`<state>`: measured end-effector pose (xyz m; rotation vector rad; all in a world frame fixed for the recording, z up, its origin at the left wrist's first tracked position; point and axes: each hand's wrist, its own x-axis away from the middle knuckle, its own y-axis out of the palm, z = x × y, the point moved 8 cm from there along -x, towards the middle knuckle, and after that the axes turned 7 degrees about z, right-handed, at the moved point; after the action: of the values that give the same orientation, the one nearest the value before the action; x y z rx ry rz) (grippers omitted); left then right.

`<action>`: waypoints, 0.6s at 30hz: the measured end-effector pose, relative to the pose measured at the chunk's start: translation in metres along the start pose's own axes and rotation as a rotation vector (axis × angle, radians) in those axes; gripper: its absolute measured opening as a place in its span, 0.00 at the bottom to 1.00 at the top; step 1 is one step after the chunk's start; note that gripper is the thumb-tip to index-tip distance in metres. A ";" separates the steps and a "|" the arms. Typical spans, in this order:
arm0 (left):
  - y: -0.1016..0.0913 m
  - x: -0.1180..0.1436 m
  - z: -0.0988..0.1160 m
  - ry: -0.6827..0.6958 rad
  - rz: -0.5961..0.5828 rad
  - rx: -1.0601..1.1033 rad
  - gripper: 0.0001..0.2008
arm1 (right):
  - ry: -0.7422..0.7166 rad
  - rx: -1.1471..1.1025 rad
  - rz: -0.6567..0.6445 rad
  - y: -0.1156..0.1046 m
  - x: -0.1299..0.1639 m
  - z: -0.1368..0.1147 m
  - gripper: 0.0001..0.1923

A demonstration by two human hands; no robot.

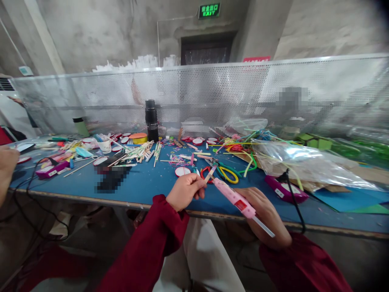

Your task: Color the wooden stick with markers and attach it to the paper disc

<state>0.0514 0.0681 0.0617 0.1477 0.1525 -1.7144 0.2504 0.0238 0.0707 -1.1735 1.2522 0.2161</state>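
Observation:
My left hand (187, 190) pinches a flat wooden craft stick (210, 174) that slants up to the right near the table's front edge. In my right hand (261, 207) is a pink glue gun (232, 195), with a clear glue stick (263, 227) poking out of its back end. The gun's nozzle is close to the craft stick; whether they touch I cannot tell. Just beyond lie scissors with yellow handles (228, 175) and red-handled scissors (206, 173), partly hidden. A white round piece with a red rim (182, 172) rests behind my left hand.
A black bottle (152, 121) stands at the back, before a perforated metal screen (212, 97). Purple boxes with black cords sit left (53, 169) and right (285, 189). Plastic wrap (310, 162) covers papers at right. Another person's hand (7, 166) shows at far left.

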 end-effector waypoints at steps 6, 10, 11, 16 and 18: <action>0.000 0.002 0.002 -0.009 -0.001 0.000 0.20 | 0.023 -0.003 -0.015 0.002 0.001 0.000 0.16; 0.000 0.002 0.002 -0.017 0.009 0.008 0.20 | -0.001 -0.031 -0.039 0.003 0.001 -0.006 0.14; 0.000 0.002 0.000 -0.027 0.014 0.017 0.19 | -0.010 -0.036 -0.041 0.003 0.001 -0.008 0.14; 0.000 0.004 -0.014 -0.122 0.041 0.126 0.20 | 0.016 -0.003 0.038 -0.006 0.000 -0.006 0.09; 0.001 0.006 -0.018 -0.158 0.035 0.185 0.21 | 0.031 0.010 0.075 -0.009 -0.002 -0.004 0.09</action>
<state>0.0522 0.0657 0.0427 0.1498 -0.1257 -1.6964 0.2533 0.0176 0.0775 -1.1261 1.3241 0.2471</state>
